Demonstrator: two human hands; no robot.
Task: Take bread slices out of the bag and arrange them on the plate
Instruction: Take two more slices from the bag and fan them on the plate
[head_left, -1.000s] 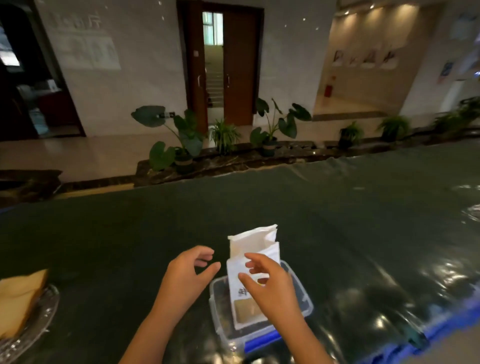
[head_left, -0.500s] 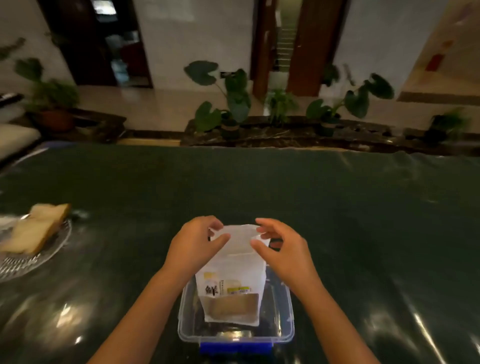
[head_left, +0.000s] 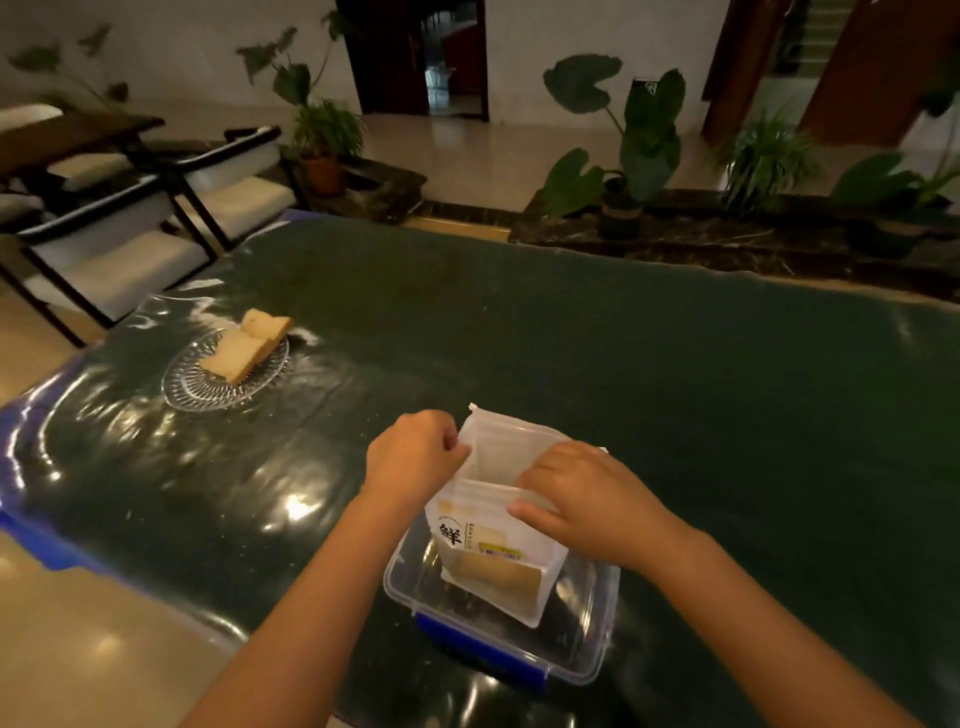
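A white bread bag (head_left: 488, 525) stands upright in a clear plastic box (head_left: 587, 660) near the table's front edge. Bread shows through the bag's clear window (head_left: 493, 577). My left hand (head_left: 415, 457) pinches the bag's top edge on the left. My right hand (head_left: 576, 499) grips the near side of the mouth, so the bag's mouth gapes apart between them. To the far left, a clear glass plate (head_left: 197, 387) holds two bread slices (head_left: 244, 348), one leaning on the other.
The table (head_left: 623, 364) has a dark green cover under glossy plastic. The box has a blue clip (head_left: 467, 639) at its front. Chairs (head_left: 130, 249) stand beyond the table's left end, and potted plants (head_left: 623, 150) line the floor behind it.
The view swung left, bringing the plate fully into sight. Both hands went from hovering at the bag's top to gripping it and pulling its mouth apart.
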